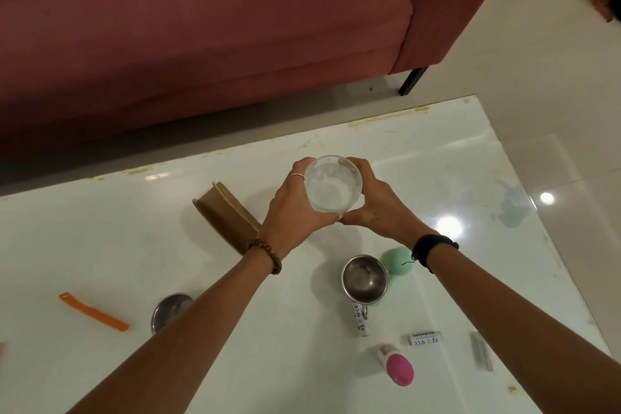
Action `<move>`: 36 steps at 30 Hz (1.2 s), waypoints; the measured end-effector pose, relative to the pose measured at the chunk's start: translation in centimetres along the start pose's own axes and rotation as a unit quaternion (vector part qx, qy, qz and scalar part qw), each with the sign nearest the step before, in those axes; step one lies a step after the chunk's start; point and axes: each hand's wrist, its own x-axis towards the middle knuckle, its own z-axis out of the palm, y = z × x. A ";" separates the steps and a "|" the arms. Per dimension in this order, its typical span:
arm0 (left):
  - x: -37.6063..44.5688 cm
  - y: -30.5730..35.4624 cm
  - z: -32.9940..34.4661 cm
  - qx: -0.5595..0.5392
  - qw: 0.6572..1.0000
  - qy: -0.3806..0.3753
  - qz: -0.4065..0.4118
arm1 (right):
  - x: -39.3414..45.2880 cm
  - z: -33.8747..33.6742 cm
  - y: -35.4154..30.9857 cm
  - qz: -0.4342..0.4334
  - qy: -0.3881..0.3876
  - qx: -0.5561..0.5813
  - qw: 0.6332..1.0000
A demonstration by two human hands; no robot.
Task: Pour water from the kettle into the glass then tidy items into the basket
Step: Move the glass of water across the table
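A clear glass (332,183) with some water in it is held above the white table (420,158), clasped from both sides. My left hand (295,208) wraps its left wall and my right hand (373,202) its right wall. A brown cardboard basket (225,215) lies just left of my left hand, partly hidden by my wrist. A steel mug-like kettle (364,278) stands open-topped below my right hand. A round steel lid (169,311) lies partly under my left forearm.
An orange strip (94,311) lies at the left. A mint egg-shaped object (398,260), two white tubes (360,319) (424,338), a pink and white item (398,366) and a grey stick (482,351) lie at the right front. A maroon sofa (201,27) stands behind the table.
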 end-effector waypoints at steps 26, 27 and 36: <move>-1.3 0.3 0.3 -0.026 0.999 -0.037 -0.020 | -0.8 1.5 -0.4 0.069 0.010 0.034 0.997; -1.5 0.7 0.3 -0.017 0.999 -0.039 -0.028 | -1.0 1.6 -0.8 0.081 0.015 0.023 0.996; -9.6 3.0 -3.2 -0.047 0.992 0.115 0.035 | -7.9 6.2 -9.2 0.099 0.235 -0.076 0.964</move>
